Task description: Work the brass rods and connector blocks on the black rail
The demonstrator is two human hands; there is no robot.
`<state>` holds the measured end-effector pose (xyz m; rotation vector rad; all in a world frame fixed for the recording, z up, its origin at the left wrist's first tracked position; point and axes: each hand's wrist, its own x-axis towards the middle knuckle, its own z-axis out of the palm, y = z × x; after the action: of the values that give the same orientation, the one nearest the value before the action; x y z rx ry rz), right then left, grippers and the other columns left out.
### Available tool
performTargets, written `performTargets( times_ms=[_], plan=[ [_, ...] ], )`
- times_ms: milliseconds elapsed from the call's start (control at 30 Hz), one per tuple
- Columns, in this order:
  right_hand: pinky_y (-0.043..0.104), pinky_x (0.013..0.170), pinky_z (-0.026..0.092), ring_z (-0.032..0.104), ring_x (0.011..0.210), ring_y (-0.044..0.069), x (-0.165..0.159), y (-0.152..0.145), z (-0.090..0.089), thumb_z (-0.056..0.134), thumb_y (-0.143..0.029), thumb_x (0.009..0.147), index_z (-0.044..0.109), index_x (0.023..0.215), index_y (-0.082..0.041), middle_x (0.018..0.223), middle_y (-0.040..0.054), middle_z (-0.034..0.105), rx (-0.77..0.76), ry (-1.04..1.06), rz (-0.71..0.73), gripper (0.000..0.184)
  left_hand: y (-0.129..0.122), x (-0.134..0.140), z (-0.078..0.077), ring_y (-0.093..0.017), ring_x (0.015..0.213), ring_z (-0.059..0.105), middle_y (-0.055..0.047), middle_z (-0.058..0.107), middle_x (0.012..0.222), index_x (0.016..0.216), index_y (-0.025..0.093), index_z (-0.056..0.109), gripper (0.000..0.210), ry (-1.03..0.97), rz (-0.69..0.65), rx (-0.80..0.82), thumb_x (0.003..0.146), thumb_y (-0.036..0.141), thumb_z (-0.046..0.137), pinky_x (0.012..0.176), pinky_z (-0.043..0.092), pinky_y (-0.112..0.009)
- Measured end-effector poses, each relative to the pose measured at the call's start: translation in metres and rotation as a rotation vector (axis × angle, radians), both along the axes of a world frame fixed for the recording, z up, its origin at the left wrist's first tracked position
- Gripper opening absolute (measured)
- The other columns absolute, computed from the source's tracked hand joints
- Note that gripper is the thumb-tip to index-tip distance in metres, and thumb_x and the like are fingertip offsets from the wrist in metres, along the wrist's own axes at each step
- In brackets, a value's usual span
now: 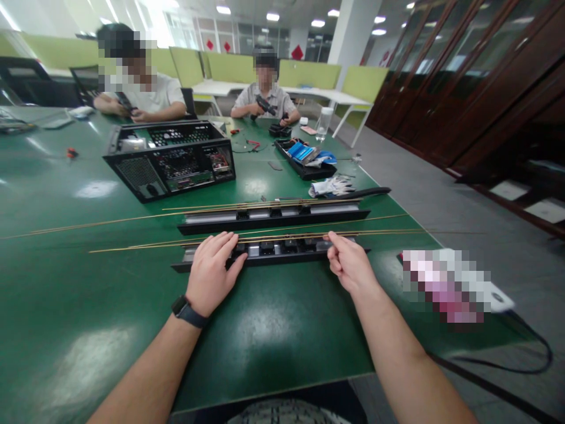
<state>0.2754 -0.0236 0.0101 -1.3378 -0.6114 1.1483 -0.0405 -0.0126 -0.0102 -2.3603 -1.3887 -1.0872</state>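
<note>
- Black slotted bar [286,258] with grey inserts, the nearer of two, lies across the green table [282,359], directly beneath and between the two hands.
- Left hand [214,265]: laid over the bar's left part, fingers straight and side by side, thumb spread away to the right; it grips nothing visible. A dark wristwatch [189,312] circles its wrist.
- Right hand [351,262]: at the bar's right end, forefinger reaching to the far edge, other fingers curled in. Whether it pinches anything cannot be told.
- Thin brass-coloured rods [132,248] run along the bar's far side, past both hands' fingertips, jutting out beyond it left and right.
- Second black bar [273,222]: just beyond, roughly parallel, with more such rods along its far edge.
- Far left: a black computer case [136,174] with its internals exposed.
- Far right: a black tray [320,172] holding blue items, with pale work gloves [333,186] just nearer.
- Two co-workers [154,91] sit at the far side, each holding a dark object.
</note>
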Motion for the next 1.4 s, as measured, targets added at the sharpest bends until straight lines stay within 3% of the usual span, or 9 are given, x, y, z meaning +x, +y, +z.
performTargets(
  times_ms=[267,1400],
  plan=[
    [0.015,0.027,0.019,0.034,0.031,0.004,0.0018,-0.0004,0.0,0.088,-0.05,0.071,0.071,0.092,-0.014,0.051,-0.0057,0.056,0.005,-0.015,0.034,0.045,-0.0003,0.0,0.0002,-0.03,0.129,0.065,-0.013,0.071,0.134,0.137,0.021,0.063,0.042,-0.013,-0.007,-0.019,0.098,0.036,0.065,0.115,0.046,-0.053],
    [0.015,0.026,0.02,0.033,0.029,0.004,0.0007,0.0004,0.002,0.089,-0.048,0.072,0.07,0.09,-0.015,0.048,-0.0056,0.056,0.006,0.017,-0.004,0.042,-0.0015,0.0018,0.0011,-0.03,0.131,0.063,-0.013,0.07,0.135,0.135,0.02,0.064,0.04,-0.013,0.013,-0.038,0.098,0.035,0.064,0.115,0.046,-0.052]
  ],
)
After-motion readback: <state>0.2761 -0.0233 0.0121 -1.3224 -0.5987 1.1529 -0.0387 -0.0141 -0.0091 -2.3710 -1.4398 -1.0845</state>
